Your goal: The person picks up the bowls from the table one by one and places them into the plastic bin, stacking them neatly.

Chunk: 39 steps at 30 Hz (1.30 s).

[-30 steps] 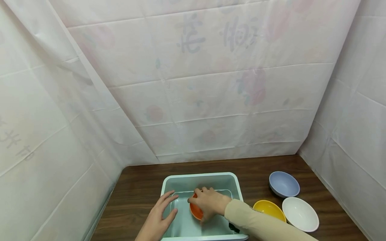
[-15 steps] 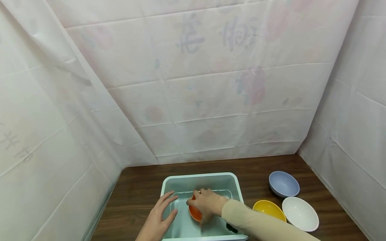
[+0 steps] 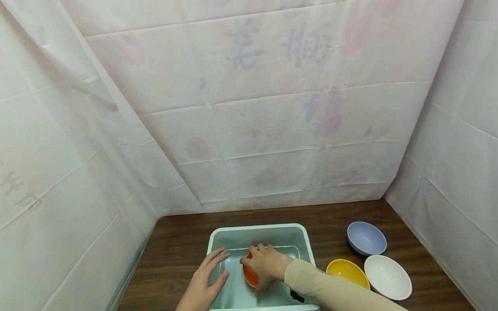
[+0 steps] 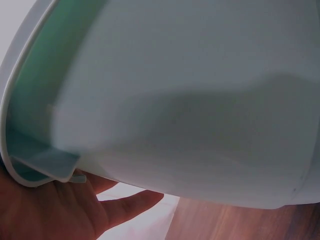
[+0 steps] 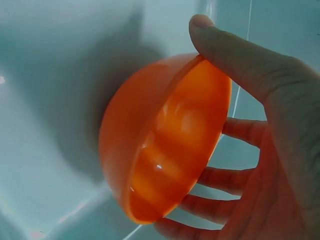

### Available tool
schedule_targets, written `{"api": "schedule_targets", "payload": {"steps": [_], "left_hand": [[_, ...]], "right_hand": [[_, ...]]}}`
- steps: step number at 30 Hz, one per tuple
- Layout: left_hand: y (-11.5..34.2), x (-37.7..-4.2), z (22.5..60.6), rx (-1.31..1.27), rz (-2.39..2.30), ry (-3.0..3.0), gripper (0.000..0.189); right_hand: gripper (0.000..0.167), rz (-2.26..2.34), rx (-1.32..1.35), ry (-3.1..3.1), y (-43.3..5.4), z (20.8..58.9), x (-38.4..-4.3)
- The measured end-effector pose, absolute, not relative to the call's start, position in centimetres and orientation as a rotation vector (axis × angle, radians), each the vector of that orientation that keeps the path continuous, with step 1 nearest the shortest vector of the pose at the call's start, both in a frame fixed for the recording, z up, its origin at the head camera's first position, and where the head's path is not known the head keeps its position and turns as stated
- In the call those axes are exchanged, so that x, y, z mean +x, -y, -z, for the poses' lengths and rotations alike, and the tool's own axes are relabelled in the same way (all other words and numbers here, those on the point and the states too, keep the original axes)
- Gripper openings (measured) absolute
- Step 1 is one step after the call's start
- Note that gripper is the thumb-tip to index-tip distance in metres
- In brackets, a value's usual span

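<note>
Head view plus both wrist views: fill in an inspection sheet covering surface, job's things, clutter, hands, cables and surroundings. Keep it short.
Surface: dark wood-grain table.
Job's things: orange bowl, held inside the pale green basin; whether it touches the basin's floor, cannot tell.
Clutter: other loose things are a blue bowl, a white bowl and a yellow bowl, all right of the basin.
Hands: right hand grips the orange bowl, thumb at its rim; left hand is at the basin's left side, fingers spread, contact unclear.
Cables: nothing seen; a dark item under the right sleeve is too hidden to identify.
Surroundings: creased pale sheeting with faint prints, behind and on both sides.
</note>
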<state>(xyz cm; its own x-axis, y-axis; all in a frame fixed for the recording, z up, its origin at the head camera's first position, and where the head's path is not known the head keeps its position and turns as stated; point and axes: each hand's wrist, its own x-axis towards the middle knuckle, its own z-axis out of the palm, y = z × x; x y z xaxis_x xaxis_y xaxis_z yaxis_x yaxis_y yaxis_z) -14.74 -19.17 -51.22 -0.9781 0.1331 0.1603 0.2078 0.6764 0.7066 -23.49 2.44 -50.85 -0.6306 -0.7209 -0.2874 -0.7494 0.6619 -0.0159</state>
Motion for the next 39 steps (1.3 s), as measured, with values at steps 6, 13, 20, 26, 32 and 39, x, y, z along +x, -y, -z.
{"api": "schedule_targets", "payload": {"steps": [6,13,20,26,32,39], "left_hand": [[19.0,-14.7,51.2,-0.291,1.183,2.781,0.037],[19.0,-14.8,51.3,-0.290,1.184,2.787,0.036],[19.2,-14.8,51.4,-0.293,1.175,2.779,0.036],[19.3,-14.7,51.5,-0.307,1.170,2.759,0.037],[19.3,-14.7,51.5,-0.315,1.165,2.754,0.038],[19.1,-14.5,51.4,-0.295,1.202,2.746,0.037]], "right_hand": [[0.093,-0.189,-1.148,-2.615,-2.6,50.8,-23.5],[0.096,-0.236,-1.160,-2.630,-2.9,50.5,-23.3],[0.090,-0.194,-1.122,-2.642,-3.1,49.2,-23.3],[0.090,-0.152,-1.106,-2.661,-3.4,47.4,-23.3],[0.085,-0.089,-1.109,-2.659,-4.1,45.4,-22.9],[0.079,0.051,-1.163,-2.661,-5.4,42.8,-22.6]]}}
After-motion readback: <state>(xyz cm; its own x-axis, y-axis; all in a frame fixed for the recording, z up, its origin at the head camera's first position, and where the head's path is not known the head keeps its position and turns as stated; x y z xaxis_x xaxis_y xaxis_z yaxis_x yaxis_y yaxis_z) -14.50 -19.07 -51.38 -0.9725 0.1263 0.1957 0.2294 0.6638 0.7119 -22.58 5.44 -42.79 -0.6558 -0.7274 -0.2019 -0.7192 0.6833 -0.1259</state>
